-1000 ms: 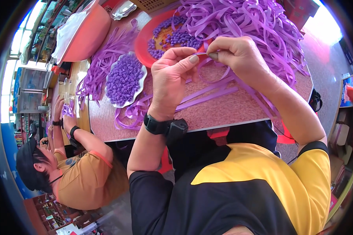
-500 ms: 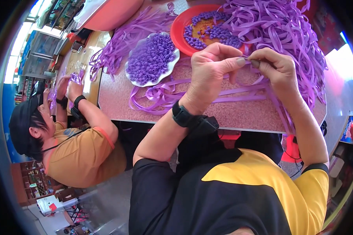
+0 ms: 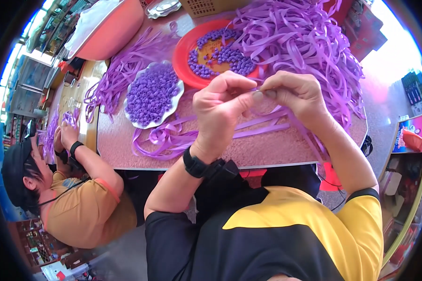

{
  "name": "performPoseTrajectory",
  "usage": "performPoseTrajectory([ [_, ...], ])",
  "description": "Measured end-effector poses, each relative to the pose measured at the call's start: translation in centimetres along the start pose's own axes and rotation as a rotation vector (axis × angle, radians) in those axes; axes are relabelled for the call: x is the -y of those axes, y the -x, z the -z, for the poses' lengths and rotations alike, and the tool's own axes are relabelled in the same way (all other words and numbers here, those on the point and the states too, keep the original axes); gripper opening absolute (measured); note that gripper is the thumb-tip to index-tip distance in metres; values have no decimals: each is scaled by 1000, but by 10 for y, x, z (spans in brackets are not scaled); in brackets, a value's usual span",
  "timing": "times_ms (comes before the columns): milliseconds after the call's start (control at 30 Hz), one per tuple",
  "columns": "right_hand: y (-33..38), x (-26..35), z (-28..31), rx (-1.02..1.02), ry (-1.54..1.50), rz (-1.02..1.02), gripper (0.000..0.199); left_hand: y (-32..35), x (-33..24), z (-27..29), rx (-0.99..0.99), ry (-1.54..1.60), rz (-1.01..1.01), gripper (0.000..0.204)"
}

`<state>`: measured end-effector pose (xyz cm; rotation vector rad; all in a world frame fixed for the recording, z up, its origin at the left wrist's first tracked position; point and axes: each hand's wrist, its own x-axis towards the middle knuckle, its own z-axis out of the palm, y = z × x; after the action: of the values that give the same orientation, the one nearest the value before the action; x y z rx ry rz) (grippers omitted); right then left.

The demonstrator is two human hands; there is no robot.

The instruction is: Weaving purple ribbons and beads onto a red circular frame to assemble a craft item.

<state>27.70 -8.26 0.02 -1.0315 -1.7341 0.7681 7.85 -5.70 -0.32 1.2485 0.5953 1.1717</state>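
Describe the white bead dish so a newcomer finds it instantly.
On the pink table, look left of the left hand. There, below-left of the red plate, sits a white dish heaped with purple beads; its wavy rim sets it apart from that plain-rimmed plate.

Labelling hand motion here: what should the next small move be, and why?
Probably ease the bare right hand slightly rightward while the bare left hand holds firm. Both pinch, nearly meeting, and the tiny piece between them is mostly hidden; a large heap of flat purple ribbon lies just beyond, so short seems safer.
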Motion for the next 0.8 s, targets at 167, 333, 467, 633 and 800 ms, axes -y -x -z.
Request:
performPoseTrajectory([
  [167, 2, 5, -4, 19, -134, -74, 17, 2, 3, 1, 52, -8, -84, 14],
  [333, 3, 8, -8, -54, -295, -88, 22, 2, -5, 0, 49, -90, 140, 15],
  [467, 1, -3, 2, -187, -71, -64, 12, 0, -17, 30, -60, -780, -178, 9],
  [633, -2, 6, 1, -115, 32, -37, 8, -7, -40, 116, -160, -1415, -175, 20],
  [800, 1, 2, -2, -117, 27, 6, 7, -3, -36, 117, -53, -1620, -124, 37],
])
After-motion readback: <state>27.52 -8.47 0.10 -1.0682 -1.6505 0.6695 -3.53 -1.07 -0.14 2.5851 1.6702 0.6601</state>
